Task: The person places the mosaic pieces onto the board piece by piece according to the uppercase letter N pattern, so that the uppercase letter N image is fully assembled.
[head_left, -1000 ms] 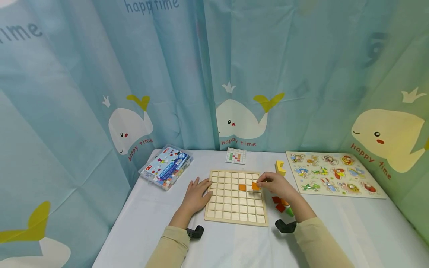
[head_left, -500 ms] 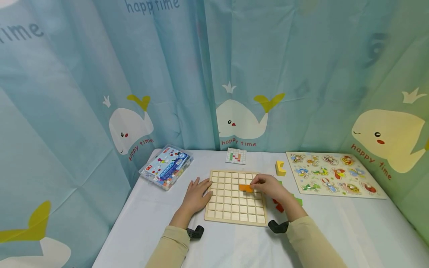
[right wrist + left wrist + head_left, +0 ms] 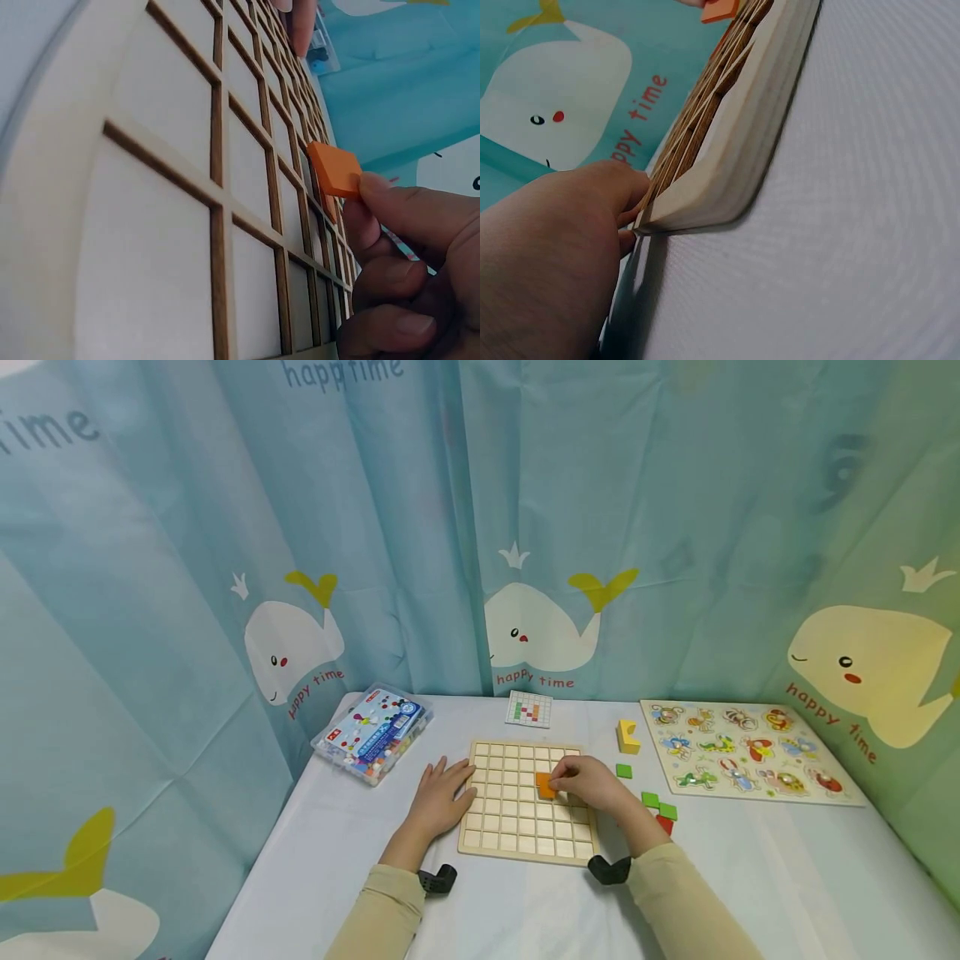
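A wooden grid board (image 3: 498, 827) lies flat on the table. My left hand (image 3: 438, 797) rests at its left edge with fingers outstretched; in the left wrist view the fingertips touch the frame near a corner. Between thumb and finger, my right hand (image 3: 592, 781) pinches an orange square tile (image 3: 337, 170) over the grid. In the right wrist view this tile is tilted above the board. Another orange tile (image 3: 327, 201) sits in a cell just behind it, partly hidden. From the head view, the two orange tiles overlap.
Loose green tiles (image 3: 624, 771) and a red tile (image 3: 664, 824) lie right of the board, partly behind my forearm. Behind stand a patterned grid card (image 3: 528, 709) and a yellow block (image 3: 627, 737). An insect puzzle (image 3: 750, 750) lies right, a plastic box (image 3: 372, 732) left.
My right hand has moved left with its orange tile, reaching the orange tile on the board. Green tiles beside the board have come into view. My left hand has stayed in place.
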The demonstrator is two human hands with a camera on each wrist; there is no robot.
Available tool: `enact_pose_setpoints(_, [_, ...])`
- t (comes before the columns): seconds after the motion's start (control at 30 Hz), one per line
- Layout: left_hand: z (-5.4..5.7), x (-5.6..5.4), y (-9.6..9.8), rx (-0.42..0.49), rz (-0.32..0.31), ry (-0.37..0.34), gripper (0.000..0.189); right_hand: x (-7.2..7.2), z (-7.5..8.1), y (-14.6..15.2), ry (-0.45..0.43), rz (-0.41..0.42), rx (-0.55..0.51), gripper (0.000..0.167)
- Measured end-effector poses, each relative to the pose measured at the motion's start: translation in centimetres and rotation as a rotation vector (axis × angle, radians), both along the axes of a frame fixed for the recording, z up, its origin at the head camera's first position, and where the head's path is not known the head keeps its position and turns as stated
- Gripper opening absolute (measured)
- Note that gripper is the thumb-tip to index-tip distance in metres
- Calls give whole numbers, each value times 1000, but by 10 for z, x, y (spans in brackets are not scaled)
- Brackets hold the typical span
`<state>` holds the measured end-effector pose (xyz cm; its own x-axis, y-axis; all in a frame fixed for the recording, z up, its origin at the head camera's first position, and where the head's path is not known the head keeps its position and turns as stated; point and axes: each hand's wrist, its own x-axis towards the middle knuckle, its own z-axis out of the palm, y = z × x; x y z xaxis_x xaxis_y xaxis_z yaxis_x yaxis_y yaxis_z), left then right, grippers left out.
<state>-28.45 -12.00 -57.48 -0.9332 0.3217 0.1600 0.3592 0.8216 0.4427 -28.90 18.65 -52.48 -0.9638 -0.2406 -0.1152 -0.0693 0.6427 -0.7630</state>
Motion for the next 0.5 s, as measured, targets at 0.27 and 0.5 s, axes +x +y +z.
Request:
enact_pose_setpoints(0.27, [0,1,0,2,-4,1,49,2,0,-5,14,8,36,6])
enact_pose_setpoints(0.5, [0,0,0,3,-1,-6,49,3,2,-11,18,26,42,6])
